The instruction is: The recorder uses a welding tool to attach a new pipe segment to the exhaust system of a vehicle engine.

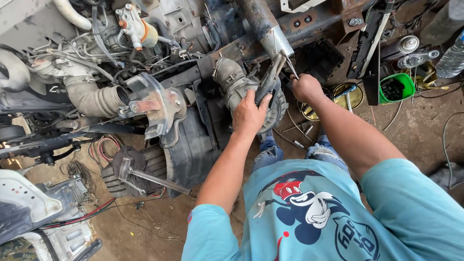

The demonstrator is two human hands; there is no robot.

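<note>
My left hand (249, 114) grips a dirty grey round engine part (241, 87) with a ribbed housing, which hangs off the rusty frame rail (251, 46) of a stripped vehicle. My right hand (306, 88) is closed around the handle of a slim metal tool (289, 65), whose tip points up toward the end of a grey pipe (275, 41) just above the part. Both forearms reach forward from my light blue T-shirt. A black lever-like piece (269, 79) sticks up between the two hands.
The exposed engine with hoses (92, 99) and wires fills the upper left. A hammer (145, 176) lies on a black cloth on the dirt floor. A green tub (397, 88), a round tin (349, 95), cans and a plastic bottle (452, 58) stand at the right.
</note>
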